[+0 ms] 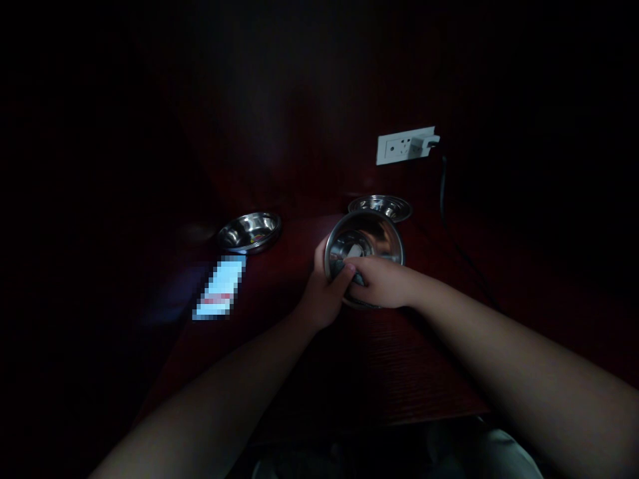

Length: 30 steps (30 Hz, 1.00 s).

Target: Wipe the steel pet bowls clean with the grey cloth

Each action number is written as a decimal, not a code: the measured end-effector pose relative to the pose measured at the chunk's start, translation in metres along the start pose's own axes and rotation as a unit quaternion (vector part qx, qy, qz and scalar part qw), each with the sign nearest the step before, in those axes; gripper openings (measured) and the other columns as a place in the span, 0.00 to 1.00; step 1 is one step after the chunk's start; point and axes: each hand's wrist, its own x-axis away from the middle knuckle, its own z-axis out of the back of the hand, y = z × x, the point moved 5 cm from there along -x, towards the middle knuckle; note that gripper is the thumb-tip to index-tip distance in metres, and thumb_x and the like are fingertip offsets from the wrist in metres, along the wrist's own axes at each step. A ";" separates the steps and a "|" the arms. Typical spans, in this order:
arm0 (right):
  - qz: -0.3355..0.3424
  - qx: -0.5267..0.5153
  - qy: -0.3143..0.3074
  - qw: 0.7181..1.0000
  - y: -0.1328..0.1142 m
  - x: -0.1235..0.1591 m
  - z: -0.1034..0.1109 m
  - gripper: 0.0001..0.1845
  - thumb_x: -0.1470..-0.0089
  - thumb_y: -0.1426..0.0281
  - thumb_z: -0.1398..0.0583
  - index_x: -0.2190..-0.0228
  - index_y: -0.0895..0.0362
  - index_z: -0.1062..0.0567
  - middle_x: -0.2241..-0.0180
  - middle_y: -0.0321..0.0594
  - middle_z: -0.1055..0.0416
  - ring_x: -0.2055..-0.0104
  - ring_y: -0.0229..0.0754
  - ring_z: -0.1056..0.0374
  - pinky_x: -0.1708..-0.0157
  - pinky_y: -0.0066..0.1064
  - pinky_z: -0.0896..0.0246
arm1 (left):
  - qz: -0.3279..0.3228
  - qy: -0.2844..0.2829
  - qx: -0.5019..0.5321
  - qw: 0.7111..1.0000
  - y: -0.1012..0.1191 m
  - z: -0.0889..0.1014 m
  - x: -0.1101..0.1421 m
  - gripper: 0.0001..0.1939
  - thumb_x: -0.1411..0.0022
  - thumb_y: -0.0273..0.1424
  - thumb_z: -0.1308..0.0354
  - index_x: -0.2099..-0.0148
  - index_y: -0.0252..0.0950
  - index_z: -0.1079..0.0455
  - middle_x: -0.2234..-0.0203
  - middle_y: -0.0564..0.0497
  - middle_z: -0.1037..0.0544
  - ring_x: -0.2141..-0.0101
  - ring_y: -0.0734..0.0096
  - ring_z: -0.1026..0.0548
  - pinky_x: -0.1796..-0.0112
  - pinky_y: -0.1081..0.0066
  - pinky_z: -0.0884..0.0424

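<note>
A shiny steel bowl (pixel 389 239) is tilted so that its mouth faces me, above the dark red tabletop (pixel 299 372). My left hand (pixel 325 293) grips its left side, with the thumb over the near rim and the fingers behind the wall. My right hand (pixel 382 278) reaches over the near rim, its fingers bent and partly inside the bowl. Under those fingers shows a small dark grey-green piece (pixel 358 280), perhaps cloth; its kind is unclear in the dim light. A pale patch inside the bowl may be a reflection.
Behind the held bowl lies a shallow steel dish (pixel 399 207). Another steel dish (pixel 249 229), with small coloured specks inside, stands to the left. A lit phone (pixel 219 287) lies before it. A wall socket (pixel 394 148) holds a plug; a dark cable (pixel 443 193) hangs at right.
</note>
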 end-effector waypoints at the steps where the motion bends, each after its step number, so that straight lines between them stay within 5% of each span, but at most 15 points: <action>1: -0.002 0.001 -0.001 1.000 0.000 0.000 0.000 0.04 0.48 0.72 0.44 0.68 0.57 0.31 0.69 0.41 0.27 0.68 0.40 0.34 0.66 0.32 0.41 | 0.002 0.001 -0.003 1.000 0.000 0.000 0.000 0.26 0.38 0.37 0.41 0.41 0.37 0.43 0.45 0.40 0.28 0.46 0.58 0.29 0.44 0.55 0.34; 30: 0.016 0.011 0.009 1.000 0.000 0.000 0.003 0.03 0.50 0.73 0.44 0.69 0.56 0.33 0.70 0.39 0.30 0.68 0.40 0.35 0.66 0.32 0.42 | 0.007 0.005 -0.024 1.000 -0.002 0.000 0.000 0.27 0.37 0.41 0.43 0.39 0.39 0.42 0.44 0.41 0.28 0.45 0.57 0.29 0.44 0.55 0.35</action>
